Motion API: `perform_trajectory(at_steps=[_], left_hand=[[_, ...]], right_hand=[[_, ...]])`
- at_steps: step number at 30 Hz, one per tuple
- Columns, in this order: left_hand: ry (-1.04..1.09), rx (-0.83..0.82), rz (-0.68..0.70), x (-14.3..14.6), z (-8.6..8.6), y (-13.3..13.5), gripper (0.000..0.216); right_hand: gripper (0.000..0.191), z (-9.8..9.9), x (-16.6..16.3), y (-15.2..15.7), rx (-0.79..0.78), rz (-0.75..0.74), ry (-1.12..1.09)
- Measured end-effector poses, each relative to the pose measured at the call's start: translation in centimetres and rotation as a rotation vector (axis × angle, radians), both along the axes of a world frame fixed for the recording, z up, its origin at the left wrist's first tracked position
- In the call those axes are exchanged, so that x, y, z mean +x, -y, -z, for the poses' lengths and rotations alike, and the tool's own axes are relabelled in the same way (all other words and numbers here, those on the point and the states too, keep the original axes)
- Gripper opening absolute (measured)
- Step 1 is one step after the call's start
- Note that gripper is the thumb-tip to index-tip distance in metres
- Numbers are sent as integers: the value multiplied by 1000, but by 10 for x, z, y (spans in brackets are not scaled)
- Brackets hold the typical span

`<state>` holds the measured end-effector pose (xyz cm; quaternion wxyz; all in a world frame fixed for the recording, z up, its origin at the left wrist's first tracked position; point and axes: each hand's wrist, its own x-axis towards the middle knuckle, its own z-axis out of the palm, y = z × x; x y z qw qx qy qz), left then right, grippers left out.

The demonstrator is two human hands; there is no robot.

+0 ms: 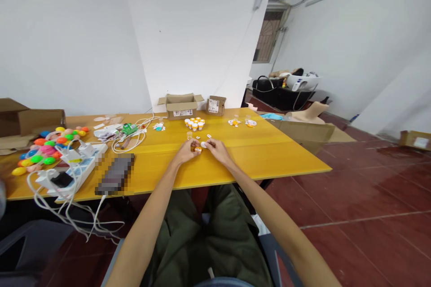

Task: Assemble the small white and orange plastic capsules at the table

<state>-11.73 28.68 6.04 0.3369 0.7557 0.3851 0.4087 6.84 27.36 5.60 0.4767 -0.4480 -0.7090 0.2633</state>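
Note:
Both my hands rest on the yellow table (269,152), close together near its middle. My left hand (186,151) is closed round a small orange bottle (198,149). My right hand (215,149) pinches a small white cap (204,145) right beside that bottle. Just beyond my fingers lie a clear little cup (189,134) and a few small white pieces (209,136). Further back stands a cluster of several orange bottles with white caps (194,123).
An open cardboard box (182,106) and a smaller box (216,105) stand at the table's far edge. Coloured plastic balls (47,148), a power strip with white cables (76,168) and a dark phone (116,174) fill the left side. More small orange items (240,122) lie at the right.

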Motion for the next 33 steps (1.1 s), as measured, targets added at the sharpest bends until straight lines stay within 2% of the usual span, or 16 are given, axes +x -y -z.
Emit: perform_trajectory(at_steps=[6, 15, 18, 22, 24, 27, 33], left_hand=[[24, -32, 29, 1, -1, 2, 25], [16, -35, 37, 1, -3, 3, 27], [15, -18, 29, 1, -2, 3, 26], [24, -2, 21, 0, -1, 2, 26], [33, -2, 22, 0, -1, 2, 26], [32, -8, 24, 0, -1, 1, 25], [25, -44, 30, 1, -2, 3, 24]], right_hand=[[25, 5, 0, -7, -37, -61, -96], [28, 4, -1, -5, -17, -24, -20], [26, 3, 0, -2, -3, 35, 59], [13, 5, 2, 0, 18, 194, 239], [10, 5, 2, 1, 45, 239, 332], [15, 3, 0, 4, 126, 250, 417], [24, 2, -5, 14, 350, 109, 509]])
